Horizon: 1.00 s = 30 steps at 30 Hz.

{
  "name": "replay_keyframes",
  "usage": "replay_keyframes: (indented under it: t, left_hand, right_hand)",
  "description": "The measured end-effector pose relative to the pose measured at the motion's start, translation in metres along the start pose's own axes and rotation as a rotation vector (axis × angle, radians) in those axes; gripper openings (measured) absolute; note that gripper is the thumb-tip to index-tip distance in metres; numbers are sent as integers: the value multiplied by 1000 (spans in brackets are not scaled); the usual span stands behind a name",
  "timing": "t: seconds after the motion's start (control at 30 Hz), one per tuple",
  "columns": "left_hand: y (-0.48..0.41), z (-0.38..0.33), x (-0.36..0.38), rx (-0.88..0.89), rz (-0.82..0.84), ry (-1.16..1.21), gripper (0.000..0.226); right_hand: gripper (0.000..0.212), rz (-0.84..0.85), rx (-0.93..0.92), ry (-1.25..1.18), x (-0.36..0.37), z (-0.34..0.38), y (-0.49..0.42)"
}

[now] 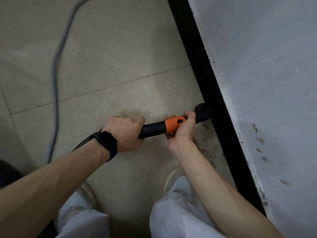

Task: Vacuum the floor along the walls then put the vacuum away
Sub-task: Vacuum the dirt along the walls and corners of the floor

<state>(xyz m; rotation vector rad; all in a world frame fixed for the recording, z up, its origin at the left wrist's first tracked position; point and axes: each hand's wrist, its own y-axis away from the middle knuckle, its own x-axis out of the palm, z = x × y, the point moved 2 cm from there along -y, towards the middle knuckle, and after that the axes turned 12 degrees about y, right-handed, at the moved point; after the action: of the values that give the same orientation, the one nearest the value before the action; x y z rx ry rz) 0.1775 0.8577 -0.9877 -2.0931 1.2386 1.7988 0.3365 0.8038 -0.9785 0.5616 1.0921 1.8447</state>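
Observation:
A black vacuum wand (154,127) with an orange collar (175,124) lies nearly level above the floor. Its round black brush nozzle (203,109) touches the black baseboard (221,107) at the foot of the grey wall (267,83). My left hand (125,133) grips the rear of the wand, a dark watch on that wrist. My right hand (181,133) holds the wand from below at the orange collar, fingers curled over it. A black ribbed hose (85,140) runs back from under my left wrist.
Beige floor tiles (111,57) spread to the left. A grey cable (55,74) snakes across them from the top toward the lower left. A ribbed black hose section (8,174) shows at the left edge. Brown grime (205,145) speckles the floor beside the baseboard. My shoes stand below.

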Motion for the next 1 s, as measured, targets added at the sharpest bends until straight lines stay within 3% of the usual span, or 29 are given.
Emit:
replay_keyframes:
  t: [0.4, 0.6, 0.73, 1.0]
  left_hand:
    - [-4, 3, 0, -45, 43, 81, 29]
    - [5, 29, -8, -138, -17, 91, 30]
    - [24, 56, -11, -190, -17, 102, 30]
    - [102, 113, -18, -210, 168, -40, 30]
  right_hand:
    - [28, 39, 7, -1, -2, 1, -8]
    - [28, 185, 7, 52, 29, 3, -5]
    - [41, 251, 43, 120, 48, -2, 4]
    - [19, 288, 232, 176, 59, -80, 55]
